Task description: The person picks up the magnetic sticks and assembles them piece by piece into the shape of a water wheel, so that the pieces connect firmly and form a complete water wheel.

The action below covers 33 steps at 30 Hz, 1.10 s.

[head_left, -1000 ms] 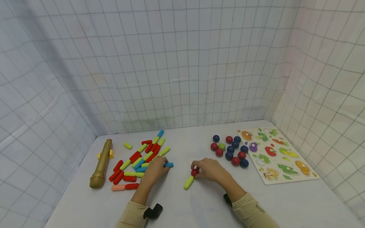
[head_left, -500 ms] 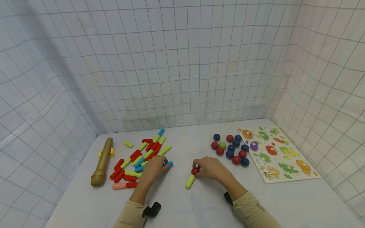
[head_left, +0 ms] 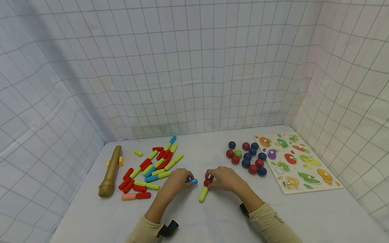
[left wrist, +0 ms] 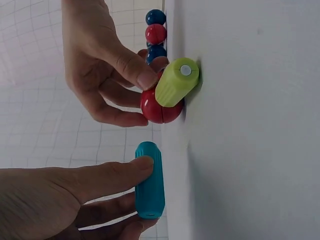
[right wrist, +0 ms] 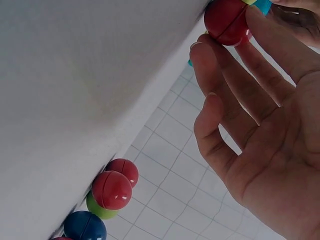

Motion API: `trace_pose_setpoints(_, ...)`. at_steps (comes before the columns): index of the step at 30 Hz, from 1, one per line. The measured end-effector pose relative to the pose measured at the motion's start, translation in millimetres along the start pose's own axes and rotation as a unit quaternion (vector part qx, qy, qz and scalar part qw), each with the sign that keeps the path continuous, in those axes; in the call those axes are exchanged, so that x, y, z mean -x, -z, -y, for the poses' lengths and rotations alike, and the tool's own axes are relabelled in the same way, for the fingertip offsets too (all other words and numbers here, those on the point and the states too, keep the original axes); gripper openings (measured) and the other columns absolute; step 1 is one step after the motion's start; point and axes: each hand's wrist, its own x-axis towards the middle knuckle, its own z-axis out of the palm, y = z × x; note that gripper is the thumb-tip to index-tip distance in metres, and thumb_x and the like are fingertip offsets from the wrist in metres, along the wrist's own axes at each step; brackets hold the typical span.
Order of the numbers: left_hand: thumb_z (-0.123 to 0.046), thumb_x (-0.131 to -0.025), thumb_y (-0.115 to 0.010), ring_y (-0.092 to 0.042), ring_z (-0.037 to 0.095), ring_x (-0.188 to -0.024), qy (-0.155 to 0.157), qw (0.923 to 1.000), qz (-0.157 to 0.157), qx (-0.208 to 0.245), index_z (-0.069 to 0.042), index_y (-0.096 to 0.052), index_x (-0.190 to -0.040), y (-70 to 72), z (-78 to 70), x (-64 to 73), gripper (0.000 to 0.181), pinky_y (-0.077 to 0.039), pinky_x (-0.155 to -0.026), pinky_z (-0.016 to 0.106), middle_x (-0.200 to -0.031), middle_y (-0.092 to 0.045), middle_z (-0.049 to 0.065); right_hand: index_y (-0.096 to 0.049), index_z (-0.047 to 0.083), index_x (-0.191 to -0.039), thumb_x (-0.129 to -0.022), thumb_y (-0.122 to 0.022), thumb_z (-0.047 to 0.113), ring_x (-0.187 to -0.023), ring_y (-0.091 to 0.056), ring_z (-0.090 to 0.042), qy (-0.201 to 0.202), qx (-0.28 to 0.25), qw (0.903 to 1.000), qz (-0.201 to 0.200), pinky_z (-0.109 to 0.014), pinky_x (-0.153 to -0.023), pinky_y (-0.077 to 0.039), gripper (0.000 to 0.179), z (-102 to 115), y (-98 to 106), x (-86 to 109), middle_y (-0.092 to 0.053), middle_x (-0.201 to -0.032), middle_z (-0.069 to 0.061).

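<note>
My left hand [head_left: 174, 184] pinches a short blue ridged building stick [left wrist: 150, 185] between thumb and fingers, just off the table in the left wrist view. My right hand [head_left: 226, 180] holds a red ball [head_left: 208, 182] between thumb and fingertips. Joined to that ball is a yellow-green stick [left wrist: 176, 86], with a small silvery disc in its end; in the head view it points toward the near side. The blue stick is a short gap left of the red ball. In the right wrist view, the red ball [right wrist: 227, 21] shows at the top beside my thumb.
Left of my left hand lie several red, yellow-green and blue sticks [head_left: 147, 185], some joined end to end. A gold microphone-shaped toy [head_left: 110, 172] lies farther left. Red, blue and green balls [head_left: 246, 163] cluster at the right, beside a vegetable puzzle board [head_left: 285, 184]. Gridded cloth walls [head_left: 194, 67] surround the table.
My left hand has moved right with the blue stick, away from the pile and close to the red ball. My right hand stays nearly in place, while the yellow-green stick has turned slightly.
</note>
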Motion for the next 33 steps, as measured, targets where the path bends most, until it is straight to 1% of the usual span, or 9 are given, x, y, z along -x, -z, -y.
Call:
trace_pose_setpoints(4, -0.020, -0.082, -0.078, -0.062, 0.015, -0.080, -0.005, 0.9998, 0.008, -0.017, -0.010, -0.076, -0.095, -6.2, -4.9, -1.8, 0.016, -0.054, -0.081, 0.037, -0.086, -0.070, 0.001, -0.067, 0.022, -0.104, -0.082, -0.076, 0.029, -0.081, -0.060, -0.013, -0.006, 0.006, 1.0000, 0.000, -0.030, -0.071, -0.048, 0.025, 1, 0, -0.1, -0.072, -0.095, 0.003)
trace_pose_setpoints(9, -0.023, -0.081, -0.079, -0.062, 0.013, -0.081, -0.012, 0.9993, 0.010, -0.033, -0.013, -0.076, -0.095, -13.4, -7.5, -4.1, 0.017, -0.054, -0.081, 0.035, -0.085, -0.070, -0.001, -0.067, 0.021, -0.102, -0.082, -0.077, 0.029, -0.078, -0.060, -0.011, -0.002, 0.023, 0.9997, -0.006, -0.029, -0.069, -0.048, 0.024, 2, 0, -0.4, -0.073, -0.095, 0.002)
trace_pose_setpoints(15, -0.023, -0.081, -0.079, -0.060, 0.011, -0.078, -0.013, 0.9994, 0.010, -0.032, -0.014, -0.075, -0.096, -17.5, -10.1, -4.4, 0.018, -0.054, -0.079, 0.033, -0.084, -0.070, -0.002, -0.067, 0.019, -0.103, -0.082, -0.077, 0.028, -0.077, -0.061, -0.011, 0.014, 0.029, 0.9994, -0.012, -0.028, -0.069, -0.049, 0.025, 4, 0, -0.1, -0.074, -0.094, 0.002)
trace_pose_setpoints(22, -0.024, -0.082, -0.078, -0.060, 0.010, -0.076, -0.019, 0.9990, 0.014, -0.039, -0.012, -0.074, -0.095, -17.7, -10.8, -3.3, 0.018, -0.053, -0.074, 0.031, -0.083, -0.069, -0.002, -0.068, 0.021, -0.103, -0.083, -0.075, 0.035, -0.077, -0.061, -0.011, 0.005, 0.019, 0.9997, -0.012, -0.028, -0.067, -0.049, 0.026, 4, -2, 0.8, -0.072, -0.091, 0.004)
trace_pose_setpoints(25, -0.029, -0.082, -0.078, -0.060, 0.012, -0.077, 0.003, 0.9995, 0.028, -0.012, -0.013, -0.073, -0.098, -9.5, -5.4, -3.0, 0.023, -0.053, -0.072, 0.030, -0.087, -0.070, -0.001, -0.067, 0.022, -0.101, -0.083, -0.075, 0.037, -0.080, -0.064, -0.013, -0.001, 0.023, 0.9996, -0.017, -0.029, -0.067, -0.050, 0.025, 3, -3, 0.5, -0.073, -0.093, 0.004)
trace_pose_setpoints(27, -0.031, -0.082, -0.078, -0.059, 0.014, -0.077, 0.034, 0.9992, 0.018, 0.007, -0.013, -0.072, -0.100, -0.2, 5.0, -2.3, 0.026, -0.052, -0.069, 0.030, -0.088, -0.069, 0.001, -0.067, 0.023, -0.101, -0.083, -0.075, 0.036, -0.080, -0.064, -0.013, -0.011, 0.027, 0.9994, -0.018, -0.030, -0.067, -0.050, 0.023, 3, -2, 0.1, -0.073, -0.093, 0.003)
trace_pose_setpoints(30, -0.025, -0.081, -0.079, -0.057, 0.017, -0.077, 0.091, 0.9953, -0.030, 0.014, -0.010, -0.070, -0.099, 17.3, 30.2, 2.5, 0.025, -0.050, -0.066, 0.032, -0.088, -0.067, 0.004, -0.068, 0.024, -0.102, -0.083, -0.075, 0.035, -0.078, -0.061, -0.012, -0.027, 0.025, 0.9992, -0.013, -0.030, -0.067, -0.049, 0.023, 2, -1, -0.8, -0.072, -0.092, 0.002)
trace_pose_setpoints(32, -0.020, -0.079, -0.080, -0.057, 0.019, -0.075, 0.131, 0.9898, -0.058, -0.003, -0.010, -0.068, -0.098, 27.3, 51.1, 7.3, 0.024, -0.050, -0.063, 0.034, -0.090, -0.067, 0.006, -0.068, 0.025, -0.103, -0.084, -0.075, 0.034, -0.076, -0.058, -0.012, -0.030, 0.020, 0.9993, -0.010, -0.030, -0.066, -0.048, 0.022, 1, -1, -1.3, -0.071, -0.091, 0.002)
trace_pose_setpoints(33, -0.018, -0.079, -0.080, -0.057, 0.020, -0.074, 0.146, 0.9872, -0.063, -0.010, -0.009, -0.068, -0.098, 31.8, 60.9, 10.1, 0.025, -0.049, -0.062, 0.035, -0.089, -0.066, 0.007, -0.068, 0.026, -0.104, -0.084, -0.075, 0.034, -0.075, -0.058, -0.011, -0.031, 0.021, 0.9993, -0.009, -0.029, -0.066, -0.047, 0.022, 1, -1, -1.4, -0.071, -0.091, 0.002)
